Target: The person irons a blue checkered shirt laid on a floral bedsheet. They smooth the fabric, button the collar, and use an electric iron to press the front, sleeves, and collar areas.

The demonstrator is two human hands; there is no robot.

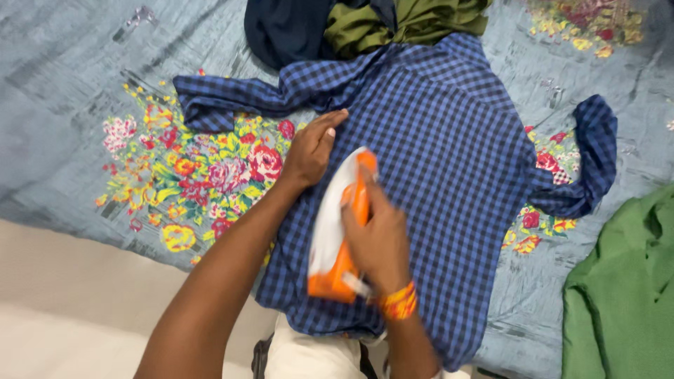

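The right hand (379,242) had its fingers closed around the handle of an orange-and-white iron (339,231), which rested on a blue checked shirt (449,161) spread across the middle of the bed (63,105); the left hand (312,151) lay flat, fingers open, pressing the shirt just beside the iron; a green garment (621,288) lay at the bed's near right corner; dark blue and olive clothes (365,24) were heaped at the far edge.

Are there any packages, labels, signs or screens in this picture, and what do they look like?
None show. There is only cloth and a tool:
Checked shirt: blue, spread flat on the floral bedspread.
Iron: orange and white, gripped by the right hand.
Left hand: pressed flat on the shirt.
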